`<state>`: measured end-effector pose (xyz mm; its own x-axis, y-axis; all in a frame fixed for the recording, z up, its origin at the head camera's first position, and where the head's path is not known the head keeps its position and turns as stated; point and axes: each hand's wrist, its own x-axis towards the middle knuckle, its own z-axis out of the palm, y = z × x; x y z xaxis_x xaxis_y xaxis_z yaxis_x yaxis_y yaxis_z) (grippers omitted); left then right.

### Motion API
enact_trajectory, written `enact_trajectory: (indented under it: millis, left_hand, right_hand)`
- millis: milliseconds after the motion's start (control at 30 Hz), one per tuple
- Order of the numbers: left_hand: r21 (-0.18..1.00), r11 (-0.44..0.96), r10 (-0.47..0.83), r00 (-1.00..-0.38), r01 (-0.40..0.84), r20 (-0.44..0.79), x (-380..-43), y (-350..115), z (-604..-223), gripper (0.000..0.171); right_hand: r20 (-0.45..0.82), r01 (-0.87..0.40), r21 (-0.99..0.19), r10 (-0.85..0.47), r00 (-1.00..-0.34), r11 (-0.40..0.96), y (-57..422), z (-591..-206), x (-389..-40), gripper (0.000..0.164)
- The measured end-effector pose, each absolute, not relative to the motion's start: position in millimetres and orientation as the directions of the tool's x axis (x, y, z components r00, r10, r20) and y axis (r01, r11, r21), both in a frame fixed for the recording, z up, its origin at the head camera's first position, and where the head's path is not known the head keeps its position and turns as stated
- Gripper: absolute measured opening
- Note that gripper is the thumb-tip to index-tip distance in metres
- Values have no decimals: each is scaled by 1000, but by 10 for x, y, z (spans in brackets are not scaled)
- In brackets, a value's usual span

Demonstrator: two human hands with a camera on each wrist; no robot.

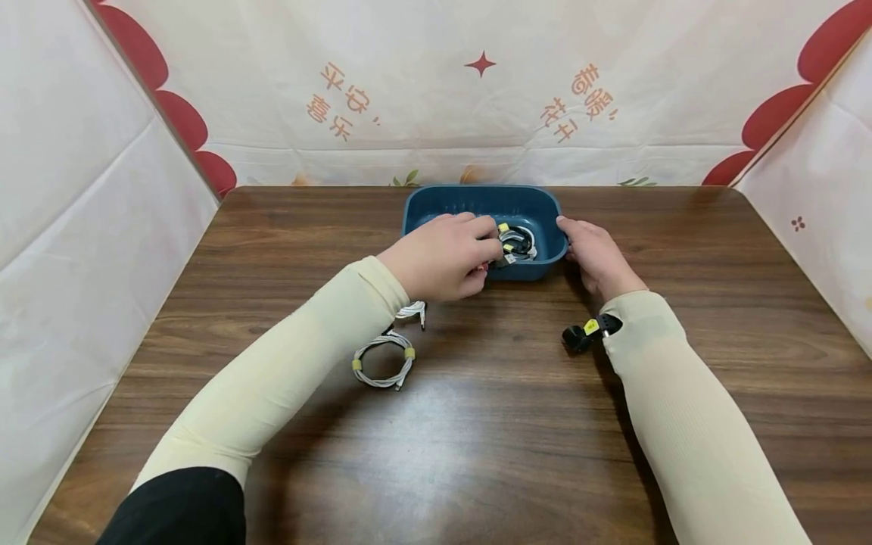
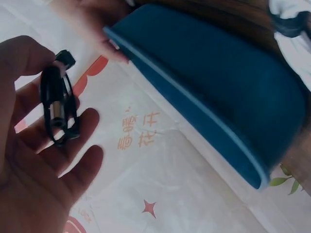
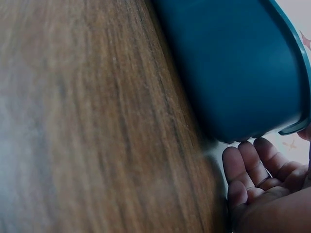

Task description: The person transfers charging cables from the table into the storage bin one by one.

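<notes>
On the wood-grain table, it is judged that the blue plastic bin could be slid or tipped if its right end were pulled unevenly, since the rim there is gripped by the right hand, thumb above and bent fingers against the outer wall. The cable coils inside could be snagged by the left hand, placed at the near rim. The yellow-tied white coil and a second white coil, partly hidden by the left sleeve, could be brushed aside by that forearm. The short black cable could be dropped, as it appears to be pinched only by the left thumb and forefinger, the other fingers being loosely spread; the contact is poorly shown. The bin is found to be smooth-walled and round-cornered, set toward the table's far edge; the coils within are black and pale, with yellow ties; the held cable is folded into a narrow loop with a metal-tipped plug.
</notes>
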<state>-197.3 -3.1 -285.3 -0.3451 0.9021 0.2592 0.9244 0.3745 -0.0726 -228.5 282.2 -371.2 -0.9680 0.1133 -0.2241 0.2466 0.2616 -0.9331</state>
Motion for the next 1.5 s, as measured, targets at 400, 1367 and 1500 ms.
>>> enact_trajectory:
  millis: [400, 1367, 1500]
  left_hand:
    - [92, 506, 862, -506, 858, -15, -2188, 59, -2508, 25]
    - [175, 752, 634, -625, 636, -455, -2958, 431, -2615, 19]
    - [166, 774, 601, -627, 611, -496, -3000, 458, -2677, 16]
  right_hand:
    - [-226, 248, -935, 110, -968, 255, 2816, -3723, -2297, 56]
    - [-220, 250, -930, 138, -966, 269, 2805, -3717, -2287, 52]
    - [-224, 254, -927, 136, -965, 275, 2808, -3718, -2285, 53]
